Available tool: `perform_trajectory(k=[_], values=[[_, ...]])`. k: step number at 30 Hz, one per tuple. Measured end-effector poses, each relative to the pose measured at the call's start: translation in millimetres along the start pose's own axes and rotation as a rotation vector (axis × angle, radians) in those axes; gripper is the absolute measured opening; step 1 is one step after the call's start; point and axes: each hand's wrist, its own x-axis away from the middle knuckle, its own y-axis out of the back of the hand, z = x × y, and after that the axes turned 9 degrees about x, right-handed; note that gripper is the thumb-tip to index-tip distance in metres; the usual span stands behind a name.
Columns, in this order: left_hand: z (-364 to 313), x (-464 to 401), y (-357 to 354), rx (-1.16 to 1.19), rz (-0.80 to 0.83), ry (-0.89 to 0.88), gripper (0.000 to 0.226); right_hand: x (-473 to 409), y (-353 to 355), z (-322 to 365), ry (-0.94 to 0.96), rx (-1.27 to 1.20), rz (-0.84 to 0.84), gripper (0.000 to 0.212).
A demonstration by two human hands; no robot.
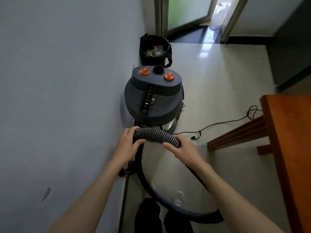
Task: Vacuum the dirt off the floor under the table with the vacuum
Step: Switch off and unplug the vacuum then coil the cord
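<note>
Hose (157, 134): ribbed black, arched | hands: left (128, 145), right (183, 149) both gripping it | vacuum (154, 96) (orange knobs)

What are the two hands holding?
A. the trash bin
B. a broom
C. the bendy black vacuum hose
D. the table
C: the left hand and the right hand both grip the ribbed black hose in front of the vacuum.

One head-worn view looks steeply down and forward. Hands (168, 148) lie near; a doorway (215, 19) lies far.
</note>
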Motion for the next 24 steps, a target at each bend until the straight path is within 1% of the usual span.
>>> perform_trajectory(k=[3, 5, 8, 10, 13, 15, 19, 21, 24], values=[[31.1, -35.8, -9.2, -0.082, -0.015, -0.072, 0.048, -28.3, -38.5, -5.6, -0.092, -0.172, -0.075, 0.046], [51.9, -59.4, -16.5, -0.079, -0.005, -0.068, 0.048, -50.5, -60.4, -8.5, -0.139, -0.213, -0.134, 0.054], [85.8, -84.5, -31.6, -0.052, 0.059, -0.006, 0.048, -79.9, -89.3, -14.4, -0.178, -0.154, -0.179, 0.061], [105.9, -96.3, -40.9, -0.034, 0.071, 0.005, 0.047, -93.7, -105.8, -18.5, -0.200, -0.143, -0.194, 0.065], [121.1, -117.1, -48.7, -0.017, 0.040, -0.041, 0.045, -111.1, -123.4, -21.8, -0.234, -0.139, -0.226, 0.065], [122.6, -132.3, -50.1, -0.048, 0.021, -0.088, 0.043, -122.8, -127.9, -21.8, -0.250, -0.121, -0.243, 0.064], [124.3, -148.0, -47.4, -0.077, 0.010, -0.147, 0.041, -139.1, -134.4, -25.9, -0.273, -0.061, -0.234, 0.055], [122.0, -149.0, -46.1, -0.027, 0.008, -0.103, 0.046, -141.8, -140.4, -28.5, -0.267, -0.067, -0.236, 0.052], [112.3, -149.6, -50.6, 0.033, -0.060, 0.023, 0.053, -151.0, -138.3, -30.7, -0.254, -0.057, -0.258, 0.053]])
